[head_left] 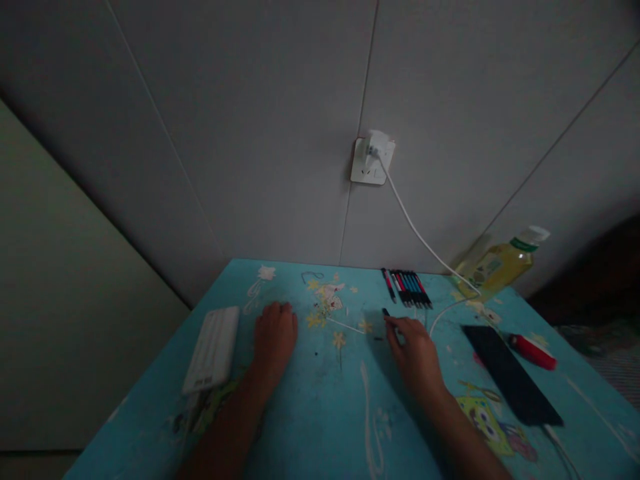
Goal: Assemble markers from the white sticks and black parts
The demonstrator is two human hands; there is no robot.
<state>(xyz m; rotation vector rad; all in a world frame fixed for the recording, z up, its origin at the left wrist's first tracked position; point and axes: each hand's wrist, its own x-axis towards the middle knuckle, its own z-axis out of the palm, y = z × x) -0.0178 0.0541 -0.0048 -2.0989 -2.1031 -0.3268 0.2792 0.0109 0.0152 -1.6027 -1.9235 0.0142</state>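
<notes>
My right hand [414, 348] is over the right-centre of the table, thumb and fingers pinched on a small dark pen part [385, 312]. Only its dark tip shows past the fingertips. On the tabletop left of that hand lie a thin white stick, like a pen refill [346, 325], and a tiny dark piece [378, 339]. My left hand [276, 333] rests on the table with its fingers curled under; whatever they may hold is hidden. Beyond my right hand several pens [411, 288] lie side by side in a row, with a red and black pen [389, 285] slightly apart.
A white power bank [213, 348] lies left of my left hand. At right are a dark phone [511, 373], a red object [533, 351] and a tilted bottle of yellow liquid [500, 267]. A white cable [413, 223] hangs from the wall socket [371, 163] to the blue patterned table [320, 413].
</notes>
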